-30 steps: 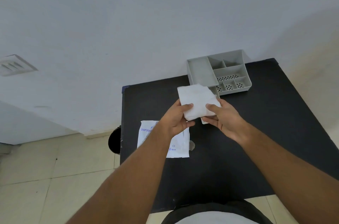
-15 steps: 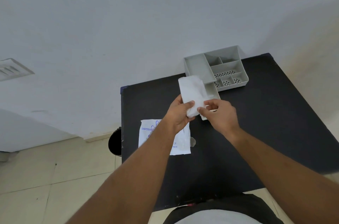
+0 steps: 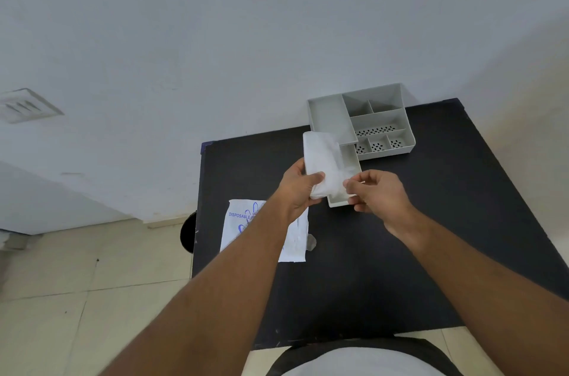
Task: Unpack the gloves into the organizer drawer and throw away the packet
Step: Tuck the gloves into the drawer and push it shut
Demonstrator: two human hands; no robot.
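Head view: left hand (image 3: 297, 188) and right hand (image 3: 374, 191) both pinch the folded white gloves (image 3: 323, 166) over the pulled-out drawer (image 3: 349, 174) of the grey organizer (image 3: 361, 120) — drawer front mostly hidden. Packet (image 3: 243, 229) lies flat on the black table (image 3: 385, 252), half covered by the left forearm — print partly unreadable.

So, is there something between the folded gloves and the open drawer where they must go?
Nothing visible. The gloves, held by the left hand and right hand, hang right over the pulled-out drawer, whose visible part holds nothing.
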